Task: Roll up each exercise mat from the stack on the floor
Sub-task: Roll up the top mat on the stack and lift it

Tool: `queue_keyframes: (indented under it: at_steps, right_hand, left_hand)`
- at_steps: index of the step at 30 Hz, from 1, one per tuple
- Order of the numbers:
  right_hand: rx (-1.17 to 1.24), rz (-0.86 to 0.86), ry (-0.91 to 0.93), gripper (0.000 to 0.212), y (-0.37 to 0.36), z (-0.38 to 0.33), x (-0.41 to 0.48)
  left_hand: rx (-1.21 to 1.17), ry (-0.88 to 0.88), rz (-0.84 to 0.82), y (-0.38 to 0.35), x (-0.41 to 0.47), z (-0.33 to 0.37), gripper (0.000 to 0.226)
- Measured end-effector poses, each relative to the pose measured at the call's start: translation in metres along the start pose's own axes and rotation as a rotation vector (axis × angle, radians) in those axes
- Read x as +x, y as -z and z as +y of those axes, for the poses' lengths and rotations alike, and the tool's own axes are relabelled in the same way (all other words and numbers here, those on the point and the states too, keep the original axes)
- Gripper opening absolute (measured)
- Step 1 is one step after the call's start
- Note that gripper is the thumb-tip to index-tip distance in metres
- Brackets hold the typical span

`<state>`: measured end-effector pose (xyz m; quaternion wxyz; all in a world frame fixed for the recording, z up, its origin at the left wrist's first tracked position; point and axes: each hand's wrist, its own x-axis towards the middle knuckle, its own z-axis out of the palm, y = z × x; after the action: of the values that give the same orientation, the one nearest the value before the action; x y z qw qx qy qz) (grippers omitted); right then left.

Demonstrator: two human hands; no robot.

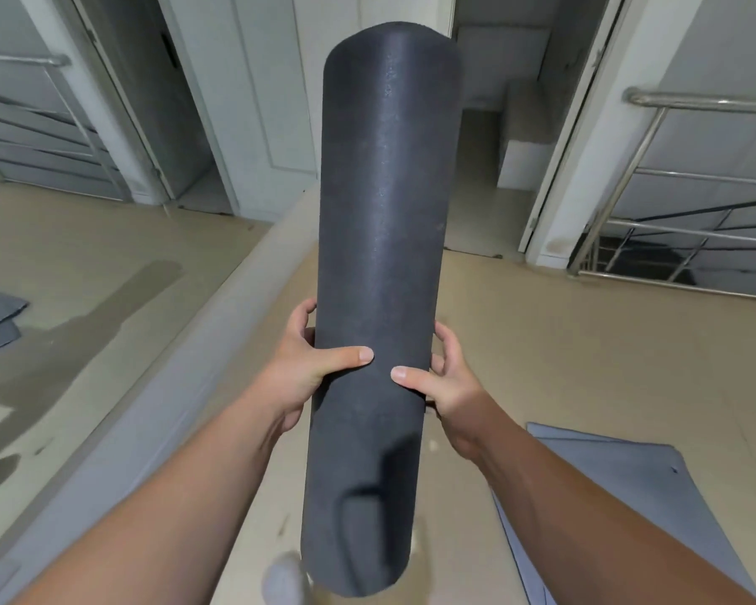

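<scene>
A dark grey rolled-up exercise mat (380, 238) stands almost upright in the middle of the view, held off the floor. My left hand (306, 364) grips its left side with the thumb across the front. On the roll's right side my right hand (441, 377) grips it at about the same height, thumb also on the front. A flat stack of grey mats (620, 495) lies on the floor at the lower right, partly behind my right forearm.
A large wall mirror (84, 255) fills the left side and reflects the room and mats. A white sock-clad foot (284, 578) shows at the bottom. A steel stair railing (655, 176) stands at the right. Two doorways (489, 146) open ahead onto the beige floor.
</scene>
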<state>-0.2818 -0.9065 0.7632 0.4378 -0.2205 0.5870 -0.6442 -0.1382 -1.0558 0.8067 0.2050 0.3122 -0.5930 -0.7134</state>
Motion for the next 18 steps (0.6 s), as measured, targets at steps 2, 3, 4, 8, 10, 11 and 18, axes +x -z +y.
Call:
queue_keyframes:
  at_steps: [2,3,4,8,10,11,18]
  right_hand:
    - [-0.018,0.019,-0.004,0.097,-0.014,-0.005,0.055]
    - [-0.026,0.034,-0.005,0.094,-0.021,-0.007,0.083]
    - [-0.029,0.053,-0.002,0.09,-0.03,-0.01,0.111]
    - [-0.039,0.129,-0.021,0.076,-0.067,-0.033,0.216]
    - [-0.031,0.158,-0.026,0.077,-0.082,-0.047,0.265]
    - [-0.032,0.173,-0.032,0.077,-0.087,-0.054,0.288]
    - [-0.035,0.198,-0.069,0.082,-0.092,-0.086,0.461]
  left_hand:
    - [-0.003,0.005,-0.004,0.026,0.054,0.005,0.108]
    - [-0.006,0.003,-0.014,0.04,0.082,0.008,0.108]
    - [-0.009,0.003,-0.027,0.054,0.111,0.012,0.106]
    - [-0.002,0.041,-0.072,0.111,0.222,0.038,0.086]
    - [0.004,0.055,-0.1,0.134,0.275,0.051,0.079]
    - [0.009,0.063,-0.109,0.143,0.302,0.057,0.081]
    - [0.048,0.117,-0.156,0.186,0.486,0.084,0.093]
